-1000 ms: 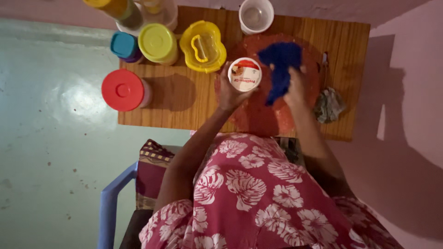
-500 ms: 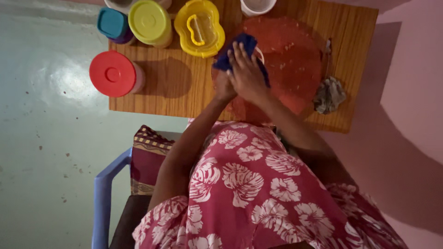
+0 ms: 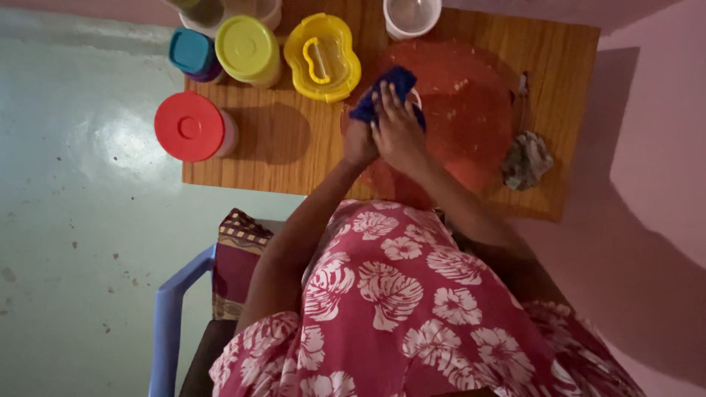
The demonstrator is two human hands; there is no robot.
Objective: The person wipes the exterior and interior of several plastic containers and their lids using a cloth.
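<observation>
My left hand (image 3: 359, 143) grips a small white container (image 3: 416, 96), of which only a sliver of rim shows. A blue cloth (image 3: 385, 84) is draped over the container. On top of the cloth lies my right hand (image 3: 401, 129), fingers spread and pressing it against the container. Both hands are above the left part of a round red tray (image 3: 474, 110) that rests on a wooden table (image 3: 279, 147).
On the table's left stand a red-lidded jar (image 3: 190, 126), a blue-lidded jar (image 3: 191, 51), a yellow-green-lidded jar (image 3: 246, 48) and a yellow heart-shaped box (image 3: 321, 57). A white cup (image 3: 410, 15) is at the back, a crumpled grey rag (image 3: 526, 160) at the right. A blue chair (image 3: 165, 316) is under me.
A second ago the container's lid showed in my left hand and the blue cloth hung beside it in my right. The cloth now covers the container, with my right hand on top.
</observation>
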